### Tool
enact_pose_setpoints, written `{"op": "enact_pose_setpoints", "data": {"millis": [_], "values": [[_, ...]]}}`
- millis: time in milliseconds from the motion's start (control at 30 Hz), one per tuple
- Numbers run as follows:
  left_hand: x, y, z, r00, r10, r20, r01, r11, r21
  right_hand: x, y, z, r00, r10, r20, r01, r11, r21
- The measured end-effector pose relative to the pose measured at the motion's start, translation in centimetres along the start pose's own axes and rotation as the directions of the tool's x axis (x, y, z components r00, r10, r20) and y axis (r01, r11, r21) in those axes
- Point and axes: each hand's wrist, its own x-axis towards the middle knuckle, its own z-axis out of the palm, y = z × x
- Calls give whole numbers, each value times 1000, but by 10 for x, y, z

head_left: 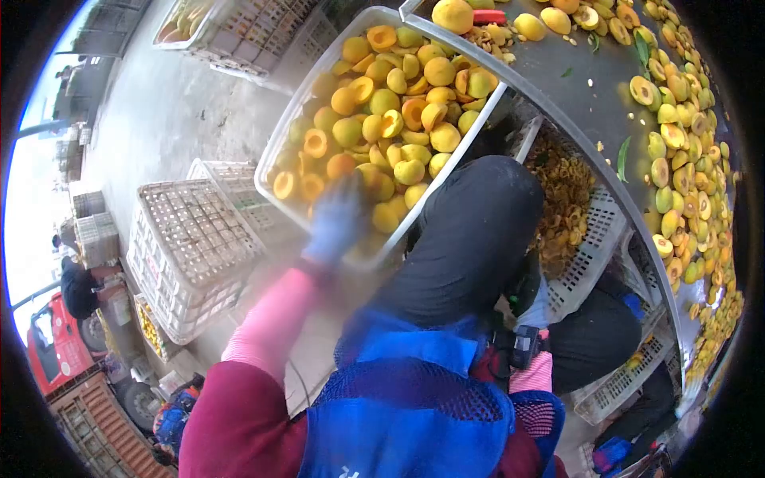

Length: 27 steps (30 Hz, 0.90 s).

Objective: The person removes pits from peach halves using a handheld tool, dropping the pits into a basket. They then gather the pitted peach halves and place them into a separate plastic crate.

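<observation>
My left hand (339, 221), in a blue-grey glove, is over the near corner of a white plastic crate (267, 147) full of yellow peaches (438, 72), some whole and some cut open. Motion smears its fingers, right at the fruit by the rim. My right hand (534, 309), also gloved, is low beside my dark-trousered leg (478, 223), with a black device (526, 346) strapped at the wrist. Its fingers are mostly hidden by the leg, and I cannot tell what they hold.
A grey metal-edged table (574, 64) curves along the right, with many halved peaches (677, 135) and a red object (488, 16). Beneath it, a crate (586, 263) holds brownish scraps (562, 191). White crates (187, 255) stand on the floor at left, near a red truck (56, 342).
</observation>
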Motion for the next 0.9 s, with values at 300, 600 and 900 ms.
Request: {"op": "enact_pose_setpoints", "data": {"millis": [300,600,900], "values": [[102,5,18,916,-244,-319,182,960,-214,-5,-61,2,997,42,64,-52,985,162],[117,14,51,971,-177,-159,200,969,143,19,34,17,989,-117,-86,143,893,426],[127,35,26,948,-73,-309,82,996,18,19,15,5,972,178,151,-224,529,819]]}}
